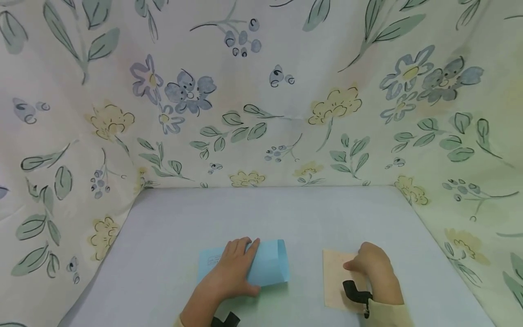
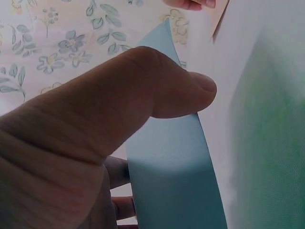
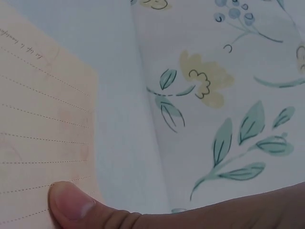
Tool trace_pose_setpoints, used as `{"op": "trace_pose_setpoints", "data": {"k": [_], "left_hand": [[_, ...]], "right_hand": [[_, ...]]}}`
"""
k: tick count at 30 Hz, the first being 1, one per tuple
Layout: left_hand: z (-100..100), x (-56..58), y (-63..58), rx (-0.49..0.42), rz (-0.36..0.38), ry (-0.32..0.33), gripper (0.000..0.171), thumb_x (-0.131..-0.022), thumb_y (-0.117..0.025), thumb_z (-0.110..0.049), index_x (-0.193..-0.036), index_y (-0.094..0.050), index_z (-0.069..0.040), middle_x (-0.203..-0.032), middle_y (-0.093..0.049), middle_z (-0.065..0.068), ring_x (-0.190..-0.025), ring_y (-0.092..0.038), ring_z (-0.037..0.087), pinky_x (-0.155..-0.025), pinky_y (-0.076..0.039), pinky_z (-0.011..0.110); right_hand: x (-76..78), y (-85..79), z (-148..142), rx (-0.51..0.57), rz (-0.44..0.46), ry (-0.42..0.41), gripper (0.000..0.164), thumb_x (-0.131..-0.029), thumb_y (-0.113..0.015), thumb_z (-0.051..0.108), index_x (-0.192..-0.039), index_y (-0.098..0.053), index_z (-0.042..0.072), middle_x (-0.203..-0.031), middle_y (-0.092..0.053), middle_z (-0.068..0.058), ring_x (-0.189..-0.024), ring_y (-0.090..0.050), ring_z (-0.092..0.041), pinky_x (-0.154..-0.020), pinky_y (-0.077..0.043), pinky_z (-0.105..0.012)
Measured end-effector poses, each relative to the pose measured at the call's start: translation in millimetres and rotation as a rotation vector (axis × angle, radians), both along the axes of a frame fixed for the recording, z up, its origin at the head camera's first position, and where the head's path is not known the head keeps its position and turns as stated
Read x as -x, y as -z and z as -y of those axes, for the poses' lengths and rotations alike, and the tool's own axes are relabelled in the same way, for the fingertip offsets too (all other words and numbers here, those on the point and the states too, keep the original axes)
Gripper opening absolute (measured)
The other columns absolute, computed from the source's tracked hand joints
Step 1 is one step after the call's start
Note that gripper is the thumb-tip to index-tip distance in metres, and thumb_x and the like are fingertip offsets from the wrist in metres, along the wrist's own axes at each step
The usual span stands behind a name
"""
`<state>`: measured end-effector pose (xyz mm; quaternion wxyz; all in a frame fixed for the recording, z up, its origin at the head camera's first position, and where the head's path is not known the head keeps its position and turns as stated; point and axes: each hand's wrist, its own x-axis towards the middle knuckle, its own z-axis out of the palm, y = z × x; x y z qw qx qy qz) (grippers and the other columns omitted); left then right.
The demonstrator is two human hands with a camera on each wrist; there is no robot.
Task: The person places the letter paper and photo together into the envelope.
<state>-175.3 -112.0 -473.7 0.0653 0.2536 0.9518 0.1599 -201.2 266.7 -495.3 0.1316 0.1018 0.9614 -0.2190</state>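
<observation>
1. The left hand (image 1: 232, 274) grips a folded blue paper (image 1: 267, 263), its thumb bent over the near edge and its fingers spread across the upper side.
2. The right hand (image 1: 375, 262) pinches a cream sheet (image 1: 334, 279) at its right side; the thumb presses on the lined face, the other fingers are curled, and their tips are hidden.
3. The blue paper is near the middle of the front part of the white table (image 1: 171, 227). Its right end gapes slightly, and a small printed frame shows toward its left end. The left wrist view shows its near edge raised off the tabletop, with a greenish shadow beside it.
4. The cream sheet is to the right of the blue paper, with a strip of bare table between them. It carries rows of dotted lines and a small line of script along one edge. How much of it touches the table, I cannot tell.
5. A black wrist mount (image 1: 355, 293) sits at the right wrist, above a pale yellow sleeve (image 1: 390, 314).
6. Behind the table hangs a flowered cloth (image 1: 261, 150), which also runs along both sides.
</observation>
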Motion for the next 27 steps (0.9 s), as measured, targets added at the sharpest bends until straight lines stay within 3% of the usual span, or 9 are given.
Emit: {"op": "trace_pose_setpoints", "data": {"k": [7,13,19,22,27], "left_hand": [[-2.2,-2.0,2.5,-0.007,-0.001,0.017,0.108,-0.072,-0.086,-0.045,-0.157,-0.036,-0.001,-0.148,-0.041,0.02,-0.137,-0.035,0.039,-0.117,-0.027,0.059],[-1.5,1.2,1.2,-0.01,-0.045,0.011,0.108,-0.071,-0.087,-0.045,-0.156,-0.038,0.0,-0.143,-0.042,0.02,-0.131,-0.038,0.039,-0.115,-0.03,0.057],[-1.0,2.3,0.3,-0.024,-0.014,0.002,0.108,-0.071,-0.087,-0.044,-0.157,-0.037,-0.001,-0.145,-0.041,0.02,-0.133,-0.036,0.04,-0.116,-0.028,0.058],[-1.6,2.1,1.3,-0.02,-0.003,0.001,0.108,-0.072,-0.086,-0.044,-0.158,-0.036,-0.002,-0.146,-0.041,0.019,-0.134,-0.035,0.039,-0.116,-0.028,0.057],[-2.7,2.4,2.5,-0.022,-0.004,0.009,0.107,-0.072,-0.086,-0.043,-0.157,-0.036,-0.002,-0.145,-0.041,0.019,-0.133,-0.036,0.039,-0.115,-0.029,0.057]], "right_hand": [[-3.8,3.9,-9.0,0.095,-0.05,0.038,0.049,-0.075,-0.09,0.021,-0.098,-0.063,-0.013,-0.092,-0.067,-0.023,-0.085,-0.063,-0.039,-0.078,-0.053,-0.054],[5.1,0.3,-18.2,0.301,0.01,0.084,0.043,-0.084,-0.084,0.016,-0.11,-0.066,-0.013,-0.096,-0.068,-0.019,-0.081,-0.066,-0.026,-0.077,-0.055,-0.048],[9.2,5.4,-22.1,0.507,0.107,0.155,0.042,-0.091,-0.077,0.015,-0.123,-0.065,-0.01,-0.089,-0.07,-0.009,-0.075,-0.067,-0.02,-0.071,-0.053,-0.036],[9.5,10.7,-20.4,0.588,0.125,0.177,0.041,-0.093,-0.074,0.014,-0.127,-0.065,-0.008,-0.085,-0.071,-0.006,-0.07,-0.065,-0.018,-0.065,-0.051,-0.031],[10.1,17.1,-17.0,0.779,0.125,0.179,0.037,-0.099,-0.066,0.01,-0.13,-0.063,-0.01,-0.089,-0.073,-0.01,-0.071,-0.07,-0.019,-0.063,-0.058,-0.03]]}}
